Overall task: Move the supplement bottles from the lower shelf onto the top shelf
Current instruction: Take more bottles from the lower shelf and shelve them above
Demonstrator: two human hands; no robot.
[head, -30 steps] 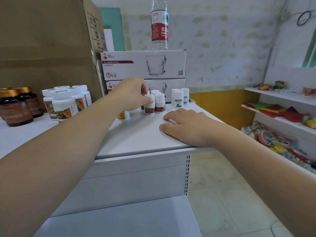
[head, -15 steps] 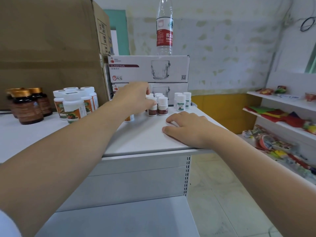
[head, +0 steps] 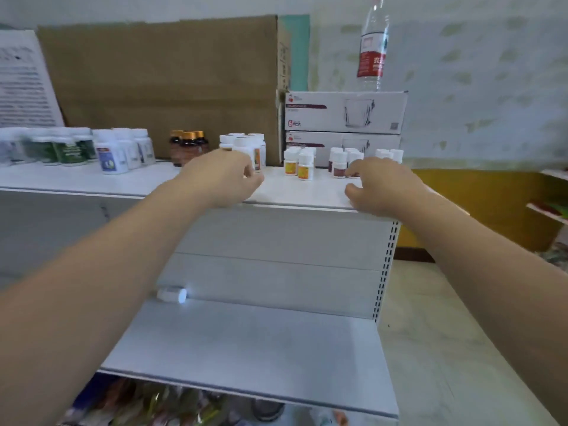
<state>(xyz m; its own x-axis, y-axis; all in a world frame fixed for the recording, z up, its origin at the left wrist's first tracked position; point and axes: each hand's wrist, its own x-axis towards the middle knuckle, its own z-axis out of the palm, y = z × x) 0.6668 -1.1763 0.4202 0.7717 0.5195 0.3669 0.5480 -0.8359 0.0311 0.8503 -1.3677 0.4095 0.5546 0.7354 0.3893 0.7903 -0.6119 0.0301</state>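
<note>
Several supplement bottles stand on the white top shelf: small yellow-labelled ones, maroon-labelled ones, plain white ones, larger orange-labelled ones, amber ones, blue-labelled ones and green-labelled ones. One small white bottle lies on its side at the back of the grey lower shelf. My left hand hovers over the top shelf's front edge, fingers loosely curled, holding nothing. My right hand rests at that edge in front of the maroon-labelled bottles, fingers bent, holding nothing.
A big cardboard box stands behind the bottles. Two stacked glass-mug boxes carry a water bottle. A printed sheet leans at far left. Packets lie under the lower shelf. Another rack is at right.
My left hand has drawn back from the small bottles to the shelf's front edge. My right hand has lifted from lying flat to bent fingers. The view has pulled back and shows the lower shelf.
</note>
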